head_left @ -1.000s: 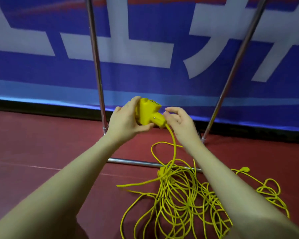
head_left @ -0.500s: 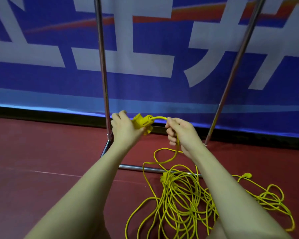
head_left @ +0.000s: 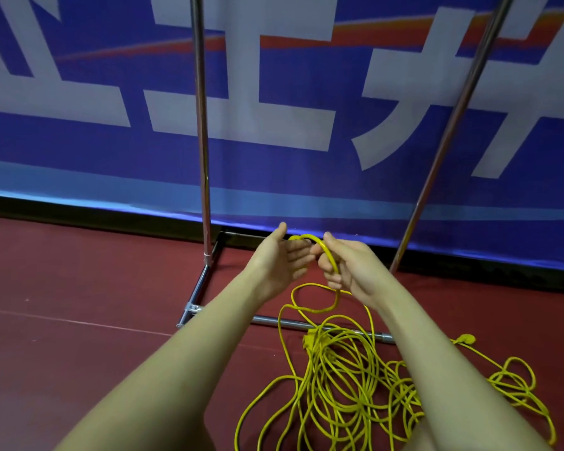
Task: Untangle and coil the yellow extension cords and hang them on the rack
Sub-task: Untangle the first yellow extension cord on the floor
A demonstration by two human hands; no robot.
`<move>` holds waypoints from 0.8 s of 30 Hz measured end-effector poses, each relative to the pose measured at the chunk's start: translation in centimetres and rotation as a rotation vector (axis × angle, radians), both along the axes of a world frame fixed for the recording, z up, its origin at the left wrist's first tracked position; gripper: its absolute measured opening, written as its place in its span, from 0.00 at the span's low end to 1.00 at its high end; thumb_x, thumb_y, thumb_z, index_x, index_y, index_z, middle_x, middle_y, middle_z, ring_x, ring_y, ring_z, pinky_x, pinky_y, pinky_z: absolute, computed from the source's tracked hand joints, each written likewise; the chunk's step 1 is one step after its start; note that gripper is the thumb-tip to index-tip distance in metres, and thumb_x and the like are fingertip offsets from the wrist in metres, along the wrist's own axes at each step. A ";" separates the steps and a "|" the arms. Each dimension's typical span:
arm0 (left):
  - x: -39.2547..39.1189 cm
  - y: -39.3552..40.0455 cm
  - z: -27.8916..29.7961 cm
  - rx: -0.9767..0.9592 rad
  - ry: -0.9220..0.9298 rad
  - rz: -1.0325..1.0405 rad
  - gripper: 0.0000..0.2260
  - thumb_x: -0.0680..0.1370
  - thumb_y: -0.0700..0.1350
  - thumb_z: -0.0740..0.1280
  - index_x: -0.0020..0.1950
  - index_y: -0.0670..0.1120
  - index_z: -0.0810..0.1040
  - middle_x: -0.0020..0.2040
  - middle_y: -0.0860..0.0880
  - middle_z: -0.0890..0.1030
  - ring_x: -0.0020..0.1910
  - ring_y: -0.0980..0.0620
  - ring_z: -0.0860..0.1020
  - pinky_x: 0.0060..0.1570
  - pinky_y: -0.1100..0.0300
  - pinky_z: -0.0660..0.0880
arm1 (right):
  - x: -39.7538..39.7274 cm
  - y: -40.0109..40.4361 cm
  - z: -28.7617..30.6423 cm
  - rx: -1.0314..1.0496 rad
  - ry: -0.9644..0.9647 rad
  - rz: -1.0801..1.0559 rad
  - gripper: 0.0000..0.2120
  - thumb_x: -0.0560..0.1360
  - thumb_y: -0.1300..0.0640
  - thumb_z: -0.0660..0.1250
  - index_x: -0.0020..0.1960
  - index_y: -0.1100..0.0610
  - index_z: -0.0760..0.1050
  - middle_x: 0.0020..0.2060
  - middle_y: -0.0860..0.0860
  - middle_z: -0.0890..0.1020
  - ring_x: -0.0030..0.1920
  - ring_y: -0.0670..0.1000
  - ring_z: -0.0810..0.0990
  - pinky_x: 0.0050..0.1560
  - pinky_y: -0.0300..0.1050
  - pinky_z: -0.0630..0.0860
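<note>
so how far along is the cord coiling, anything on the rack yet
Barely started. Done: nothing hangs on the rack in view; its top is out of frame. In hand: the right hand grips the yellow cord where it arches over to the left hand, apparently shaping a first loop. Left: the tangled pile on the floor, including a loose plug, needs untangling, coiling and hanging.

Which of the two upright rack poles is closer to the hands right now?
The left upright pole, which meets the base just beside the left hand. The right pole leans away, farther from the right hand.
</note>
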State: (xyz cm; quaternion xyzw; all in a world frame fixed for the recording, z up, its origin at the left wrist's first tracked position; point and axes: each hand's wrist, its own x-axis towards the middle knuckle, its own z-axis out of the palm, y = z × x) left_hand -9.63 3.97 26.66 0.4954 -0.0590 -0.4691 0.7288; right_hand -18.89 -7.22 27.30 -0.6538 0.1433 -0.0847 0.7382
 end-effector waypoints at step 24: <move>4.8 1.2 1.4 -0.532 0.126 0.506 0.14 0.81 0.34 0.56 0.67 0.41 0.63 0.61 0.39 0.76 0.59 0.44 0.76 0.53 0.52 0.74 | 0.1 -1.7 -4.2 -0.154 0.151 0.102 0.11 0.78 0.60 0.60 0.41 0.62 0.78 0.31 0.54 0.79 0.33 0.51 0.78 0.39 0.40 0.76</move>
